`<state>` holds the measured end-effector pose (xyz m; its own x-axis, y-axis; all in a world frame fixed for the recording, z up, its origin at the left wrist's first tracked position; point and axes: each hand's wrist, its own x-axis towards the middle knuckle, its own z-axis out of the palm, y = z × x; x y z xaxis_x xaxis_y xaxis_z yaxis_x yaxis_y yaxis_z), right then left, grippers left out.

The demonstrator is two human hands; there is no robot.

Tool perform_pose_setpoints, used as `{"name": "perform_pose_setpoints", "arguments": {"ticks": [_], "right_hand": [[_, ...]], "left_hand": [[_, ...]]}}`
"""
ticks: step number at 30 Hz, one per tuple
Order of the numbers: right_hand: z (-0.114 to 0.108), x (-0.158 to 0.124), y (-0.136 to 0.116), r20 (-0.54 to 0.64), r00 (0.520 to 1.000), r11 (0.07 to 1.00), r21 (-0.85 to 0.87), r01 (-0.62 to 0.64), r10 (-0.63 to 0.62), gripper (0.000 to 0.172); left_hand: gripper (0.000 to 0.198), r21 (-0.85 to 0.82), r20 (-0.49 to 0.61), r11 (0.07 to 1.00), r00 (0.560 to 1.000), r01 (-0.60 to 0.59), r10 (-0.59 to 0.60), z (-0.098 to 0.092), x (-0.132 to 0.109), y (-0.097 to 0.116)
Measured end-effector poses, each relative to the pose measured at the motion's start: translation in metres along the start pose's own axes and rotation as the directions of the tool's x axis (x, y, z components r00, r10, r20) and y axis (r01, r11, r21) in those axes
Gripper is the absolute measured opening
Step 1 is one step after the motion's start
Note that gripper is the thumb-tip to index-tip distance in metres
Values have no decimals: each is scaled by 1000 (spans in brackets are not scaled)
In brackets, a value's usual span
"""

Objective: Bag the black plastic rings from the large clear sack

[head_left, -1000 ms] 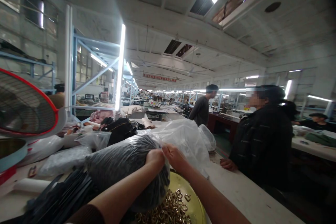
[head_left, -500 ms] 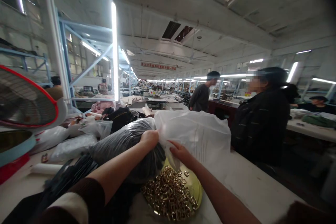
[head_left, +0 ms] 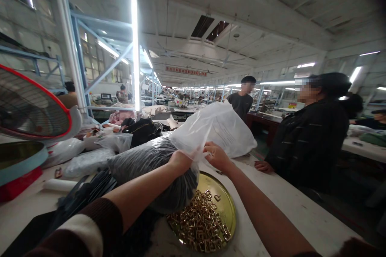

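Plastic (head_left: 208,128) is bunched in the left hand (head_left: 181,162) and pinched by the right hand (head_left: 217,156); the dark-filled bag (head_left: 144,162) lies under the left. A lost grip could drop it, scattering buckles (head_left: 205,223) below.

head view | worn on head, above table (head_left: 280,202) | faces forward, tipped slightly down | left hand (head_left: 180,163) and right hand (head_left: 217,156) close (mid-frame) | ceiling (head_left: 241,4) up top

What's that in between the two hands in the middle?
A bunched-up bit of the translucent plastic bag is between the left hand and the right hand. You can see it in the head view.
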<state>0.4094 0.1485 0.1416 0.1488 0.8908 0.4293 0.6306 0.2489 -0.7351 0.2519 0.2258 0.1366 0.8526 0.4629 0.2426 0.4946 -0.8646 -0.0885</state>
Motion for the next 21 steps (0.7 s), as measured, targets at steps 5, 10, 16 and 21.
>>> {"name": "perform_pose_setpoints", "arguments": {"ticks": [5,10,16,21], "right_hand": [[0,0,14,-21,998,998,4,-55,55,16],[-2,-13,18,-26,998,992,114,-59,62,15],[-7,-14,30,-119,974,950,270,-156,194,33],[-23,-14,48,-247,930,922,344,-179,273,28]], "left_hand": [[61,134,36,991,999,14,-19,-2,-1,6],[61,186,97,982,995,-38,20,-5,4,19],[61,191,127,982,992,-14,-10,-1,15,42],[29,195,217,981,976,-10,-33,1,23,44]]}}
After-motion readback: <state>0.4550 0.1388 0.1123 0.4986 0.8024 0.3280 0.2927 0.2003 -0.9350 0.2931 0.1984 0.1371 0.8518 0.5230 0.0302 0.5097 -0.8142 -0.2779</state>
